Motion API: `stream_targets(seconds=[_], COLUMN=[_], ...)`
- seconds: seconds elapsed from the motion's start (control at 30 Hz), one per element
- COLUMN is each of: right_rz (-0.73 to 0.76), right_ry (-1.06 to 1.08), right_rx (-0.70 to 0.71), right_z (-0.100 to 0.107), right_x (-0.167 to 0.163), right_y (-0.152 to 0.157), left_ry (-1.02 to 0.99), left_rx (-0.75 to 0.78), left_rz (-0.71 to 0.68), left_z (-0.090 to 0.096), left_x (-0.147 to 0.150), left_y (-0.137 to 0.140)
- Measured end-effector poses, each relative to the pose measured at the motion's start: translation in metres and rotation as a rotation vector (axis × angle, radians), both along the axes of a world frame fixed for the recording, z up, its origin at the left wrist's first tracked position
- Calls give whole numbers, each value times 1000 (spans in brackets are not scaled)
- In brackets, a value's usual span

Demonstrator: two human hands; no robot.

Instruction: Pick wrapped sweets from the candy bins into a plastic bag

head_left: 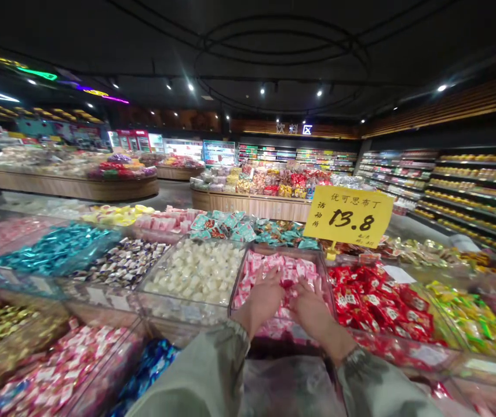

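Observation:
Both arms reach into a clear bin of pink-and-white wrapped candies (296, 267) in the middle of the display. My left hand (267, 294) rests palm down on the candies, its fingers stretched forward and apart. Beside it lies my right hand (310, 304), also palm down with spread fingers on the same candies. A narrow strip of pink candies shows between the two hands. Whatever is under the palms is hidden. White round candies (198, 269) fill the bin to the left, and red wrapped candies (380, 298) the bin to the right.
A yellow price sign (347, 216) stands behind the bin on the right. Teal packets (226, 225) lie beyond it. In front are a bin of red-and-white candies (57, 370) and a greyish translucent surface (287, 382). Farther back are a wooden display island (213, 200) and shelves (482, 174).

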State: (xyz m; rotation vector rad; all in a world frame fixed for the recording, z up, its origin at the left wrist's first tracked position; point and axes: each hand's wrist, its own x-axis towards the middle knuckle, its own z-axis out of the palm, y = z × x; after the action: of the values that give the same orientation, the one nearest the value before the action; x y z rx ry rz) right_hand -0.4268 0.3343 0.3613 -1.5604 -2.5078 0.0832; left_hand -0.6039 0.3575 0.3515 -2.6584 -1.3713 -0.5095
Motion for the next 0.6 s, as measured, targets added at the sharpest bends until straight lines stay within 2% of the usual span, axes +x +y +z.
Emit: stream_targets(seconds=[0.1,0.2,0.27,0.33,0.43,0.5,0.53,0.6], right_rz=[-12,-21,-28,-38,33,101,123,128], right_ry=[54,129,189,264,399,426,403,277], right_rx=[-33,12,95,218,459,509,471,294], right_z=[-16,-26,-22,-9,11,9,0,-40], right_x=[0,1,2,2,5,8,11,16], right_y=[14,18,11,-8,-60,-109,-134,-185], left_ry=[-4,-15,-46,-129,-288,-342,-342,-310], left_rx=[-47,-44,3,110,276,240,171,-5], left_rz=[-4,-11,0,38,53,16,-9,-37], left_z=[-7,-4,4,17,35,37,31,4], left_x=[5,7,5,-2,-17,-28,-32,-40], left_y=[13,10,0,-19,-71,-121,-148,-201])
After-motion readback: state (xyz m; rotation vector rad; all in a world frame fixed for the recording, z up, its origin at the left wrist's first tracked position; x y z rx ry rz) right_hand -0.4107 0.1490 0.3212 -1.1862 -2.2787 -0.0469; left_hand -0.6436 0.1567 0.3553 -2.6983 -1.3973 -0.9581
